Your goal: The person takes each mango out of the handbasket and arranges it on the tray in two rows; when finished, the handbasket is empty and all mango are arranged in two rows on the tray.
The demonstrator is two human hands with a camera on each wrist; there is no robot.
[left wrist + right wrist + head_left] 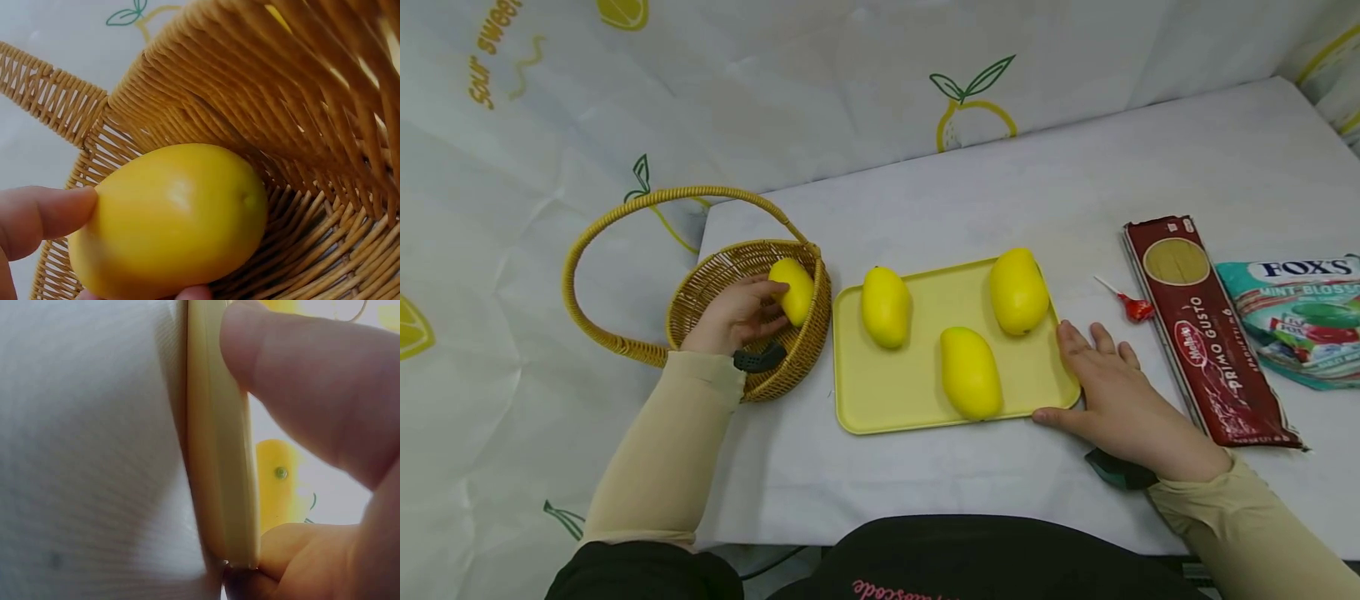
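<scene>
In the head view, my left hand (741,312) is inside the wicker basket (811,358) and grips a yellow mango (795,292) near the basket's right wall. The left wrist view shows the thumb against one end of this mango (181,219), with two fingertips partly visible below it. My right hand (1116,400) rests with spread fingers at the near right corner of the pale yellow tray (887,400), the thumb touching its rim (231,456). On the tray lie three more mangoes: one at left (886,308), one near the front (972,373), one at back right (1018,292).
The basket's tall handle (677,193) arches over its left and back sides. Right of the tray lie a red lollipop (1135,308), a dark red spaghetti pack (1213,342) and a teal Fox's candy bag (1300,321). A white printed cloth (850,83) hangs behind the table.
</scene>
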